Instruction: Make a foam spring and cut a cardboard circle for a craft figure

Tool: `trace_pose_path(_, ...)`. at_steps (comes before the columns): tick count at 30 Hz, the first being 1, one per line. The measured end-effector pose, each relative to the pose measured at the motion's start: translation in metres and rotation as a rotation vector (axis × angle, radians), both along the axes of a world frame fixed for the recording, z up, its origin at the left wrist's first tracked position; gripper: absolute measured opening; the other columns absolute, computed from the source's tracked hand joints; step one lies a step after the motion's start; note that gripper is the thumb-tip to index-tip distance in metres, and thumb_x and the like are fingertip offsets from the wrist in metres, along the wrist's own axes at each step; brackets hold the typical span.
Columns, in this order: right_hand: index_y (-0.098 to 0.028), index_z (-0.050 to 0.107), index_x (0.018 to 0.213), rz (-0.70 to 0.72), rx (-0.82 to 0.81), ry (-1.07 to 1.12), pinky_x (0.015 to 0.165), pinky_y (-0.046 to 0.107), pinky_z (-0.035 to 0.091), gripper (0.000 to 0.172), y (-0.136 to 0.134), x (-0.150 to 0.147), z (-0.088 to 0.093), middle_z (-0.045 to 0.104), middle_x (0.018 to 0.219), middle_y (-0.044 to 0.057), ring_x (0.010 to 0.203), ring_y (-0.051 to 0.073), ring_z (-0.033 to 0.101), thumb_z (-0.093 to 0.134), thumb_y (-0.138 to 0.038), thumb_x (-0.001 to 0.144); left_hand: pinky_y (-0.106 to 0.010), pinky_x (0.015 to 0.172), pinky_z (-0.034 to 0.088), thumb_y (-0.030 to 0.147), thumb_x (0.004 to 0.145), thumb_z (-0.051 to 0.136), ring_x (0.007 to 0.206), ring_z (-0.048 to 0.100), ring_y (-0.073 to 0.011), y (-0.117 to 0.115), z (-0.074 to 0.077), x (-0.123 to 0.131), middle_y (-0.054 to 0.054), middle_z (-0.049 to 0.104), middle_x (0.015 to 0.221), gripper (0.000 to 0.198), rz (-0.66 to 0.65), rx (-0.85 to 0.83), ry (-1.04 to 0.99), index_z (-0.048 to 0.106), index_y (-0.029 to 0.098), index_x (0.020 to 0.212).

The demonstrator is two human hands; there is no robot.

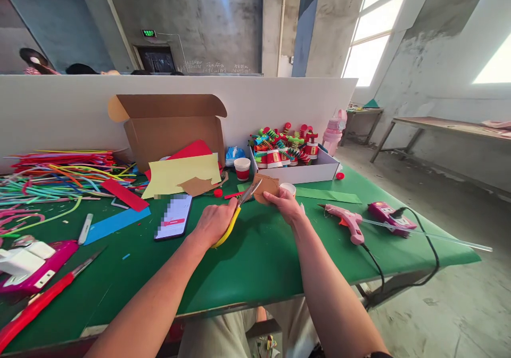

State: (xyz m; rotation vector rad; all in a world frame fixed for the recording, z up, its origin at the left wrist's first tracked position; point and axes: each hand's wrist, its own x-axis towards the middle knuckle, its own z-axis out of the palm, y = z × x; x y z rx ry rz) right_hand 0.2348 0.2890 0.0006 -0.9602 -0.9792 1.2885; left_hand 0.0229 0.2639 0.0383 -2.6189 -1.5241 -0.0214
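My left hand (215,222) grips a pair of scissors (229,229) by its yellow handles, blades pointing up and away from me. Their tips lie at the left edge of a small brown cardboard piece (266,186). Closed on that piece from the right is my right hand (286,203), with its thumb on the near face. A white paper cup (288,188) shows partly behind the right hand. Past the blades stands a red and white paper cup (242,169). A torn cardboard scrap (198,186) rests to the left, over yellow paper (181,171).
A white box (297,174) of paper-cup figures stands at the back right. A pink glue gun (346,219) and a power strip (391,218) lie right, with cords. Left are a phone (174,217), pipe cleaners (67,171) and a red-handled tool (43,300).
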Motion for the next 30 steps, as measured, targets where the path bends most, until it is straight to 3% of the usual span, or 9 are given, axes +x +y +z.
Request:
trace_pose_path(9,-0.024,0.073,0.089,0.011,0.01,-0.001,0.07,0.029,0.056,0.041,0.001,0.002,-0.004,0.075,0.087,0.002,0.084,0.021,0.069,0.087,-0.036,0.052,-0.033,0.065,0.049,0.018,0.092,0.037,0.075,0.071,-0.0281,0.003,-0.004,-0.003,-0.011,0.073,0.082,0.025,-0.051,-0.027,-0.048,0.046,0.017,0.115)
trace_pose_path(20,-0.024,0.074,0.092,0.044,0.01,0.013,0.074,0.028,0.057,0.044,0.002,0.006,-0.008,0.076,0.088,0.002,0.083,0.02,0.07,0.088,-0.036,0.052,-0.034,0.066,0.05,0.016,0.088,0.042,0.078,0.071,-0.03,0.002,0.003,-0.006,-0.012,0.072,0.083,0.029,-0.064,-0.07,-0.008,0.047,0.016,0.116)
trace_pose_path(30,-0.021,0.073,0.095,0.063,-0.019,0.006,0.077,0.029,0.057,0.046,0.008,0.009,-0.016,0.075,0.092,0.004,0.088,0.021,0.07,0.087,-0.034,0.053,-0.03,0.061,0.046,0.021,0.089,0.042,0.075,0.07,-0.0288,0.011,-0.006,-0.013,-0.01,0.071,0.08,0.023,-0.112,-0.102,-0.075,0.049,0.018,0.111)
